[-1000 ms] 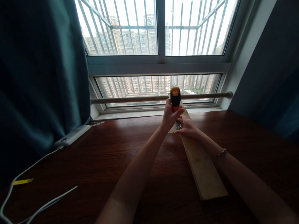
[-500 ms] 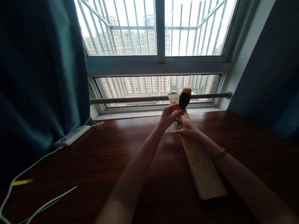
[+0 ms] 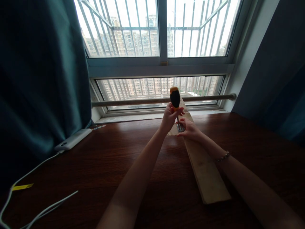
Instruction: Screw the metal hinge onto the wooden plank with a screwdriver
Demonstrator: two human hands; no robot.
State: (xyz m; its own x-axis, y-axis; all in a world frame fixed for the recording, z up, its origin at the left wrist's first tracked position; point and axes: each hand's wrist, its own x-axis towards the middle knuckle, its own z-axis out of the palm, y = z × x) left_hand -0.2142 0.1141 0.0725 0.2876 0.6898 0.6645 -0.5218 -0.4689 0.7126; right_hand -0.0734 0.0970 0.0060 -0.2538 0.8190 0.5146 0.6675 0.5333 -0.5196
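Observation:
My left hand (image 3: 169,117) is closed around the lower part of a screwdriver's black and yellow handle (image 3: 175,97). The nearly upright shaft (image 3: 178,121) points down at a small metal plate (image 3: 179,128) on the wood. My right hand (image 3: 190,129) curls around that plate from the right, thumb at its near side and fingers at its far side. Beneath lies a long wooden board (image 3: 205,171), with a shorter wooden piece (image 3: 172,131) at its left near the plate. Whether a screw sits under the tip is too small to tell.
A dark wooden tabletop (image 3: 107,165) carries the boards. On the left lie a white power bank (image 3: 72,140), a white cable (image 3: 51,206) and a yellow strip (image 3: 23,187). A metal rail (image 3: 131,102) crosses before the window, and a curtain (image 3: 47,79) hangs at the left.
The screwdriver's handle has swung left and stands more upright. My left hand has turned with it and shifted slightly left. My right hand stays by the metal plate.

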